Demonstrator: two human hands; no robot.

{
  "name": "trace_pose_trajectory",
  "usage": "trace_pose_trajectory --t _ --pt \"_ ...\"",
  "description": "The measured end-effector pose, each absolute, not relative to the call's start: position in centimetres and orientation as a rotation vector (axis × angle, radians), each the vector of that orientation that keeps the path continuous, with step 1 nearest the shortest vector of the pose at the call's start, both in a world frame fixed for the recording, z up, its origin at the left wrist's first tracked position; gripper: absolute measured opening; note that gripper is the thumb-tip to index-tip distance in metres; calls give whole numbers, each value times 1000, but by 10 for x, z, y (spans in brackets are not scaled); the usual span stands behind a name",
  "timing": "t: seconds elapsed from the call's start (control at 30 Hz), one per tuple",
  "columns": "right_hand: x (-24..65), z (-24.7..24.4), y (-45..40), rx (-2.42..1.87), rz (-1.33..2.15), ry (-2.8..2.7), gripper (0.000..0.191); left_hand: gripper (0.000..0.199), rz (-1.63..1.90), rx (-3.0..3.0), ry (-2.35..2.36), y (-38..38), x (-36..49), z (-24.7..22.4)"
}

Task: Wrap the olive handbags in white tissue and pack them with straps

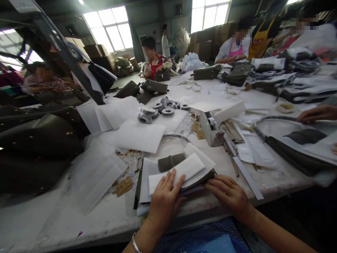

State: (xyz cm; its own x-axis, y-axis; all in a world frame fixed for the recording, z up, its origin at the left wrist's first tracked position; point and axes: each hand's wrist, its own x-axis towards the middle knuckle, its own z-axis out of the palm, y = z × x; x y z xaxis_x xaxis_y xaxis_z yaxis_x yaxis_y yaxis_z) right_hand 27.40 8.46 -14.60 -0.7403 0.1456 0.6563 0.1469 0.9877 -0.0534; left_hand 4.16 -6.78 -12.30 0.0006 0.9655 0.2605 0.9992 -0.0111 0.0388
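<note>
A dark grey-green bag [202, 178] lies flat near the table's front edge, with white foam sheets [191, 168] over it and a small dark flap piece [171, 162] on top. My left hand [167, 193] rests on the folded white sheet with its fingers spread. At the bag's right edge, my right hand [228, 193] touches the rim with fingers stretched out; its fingertips are partly at the bag's underside. A dark curved handle [177, 136] extends behind the bag.
A tape dispenser [212, 130] stands behind to the right. Brown tags [123, 186] and foam sheets [96, 175] lie left. Wrapped rolls [168, 111] sit farther back. Dark bags [39, 140] are piled at far left. A co-worker's hand [317, 114] touches another bag at right.
</note>
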Motion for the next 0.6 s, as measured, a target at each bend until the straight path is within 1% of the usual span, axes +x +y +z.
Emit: trace_pose_trajectory --t 0.1,0.2,0.33,0.4,0.47,0.6 --pt "279 -140 82 -251 -22 -2410 27 74 -334 -2074 -2059 -68 42 -125" --pt "278 -123 77 -227 -29 -2434 31 67 -349 -2025 -2009 -67 43 -131" --pt "258 -105 83 -175 -152 -2566 48 51 -420 -1944 -1950 -66 44 -138" --pt "246 -110 93 -124 -164 -2624 49 46 -440 -1895 -1924 -65 46 -141" --pt "239 -124 103 -90 -151 -2627 42 45 -428 -1856 -1888 -64 48 -146" --pt "239 -153 110 -142 -129 -2577 40 43 -394 -1802 -1836 -56 58 -162"
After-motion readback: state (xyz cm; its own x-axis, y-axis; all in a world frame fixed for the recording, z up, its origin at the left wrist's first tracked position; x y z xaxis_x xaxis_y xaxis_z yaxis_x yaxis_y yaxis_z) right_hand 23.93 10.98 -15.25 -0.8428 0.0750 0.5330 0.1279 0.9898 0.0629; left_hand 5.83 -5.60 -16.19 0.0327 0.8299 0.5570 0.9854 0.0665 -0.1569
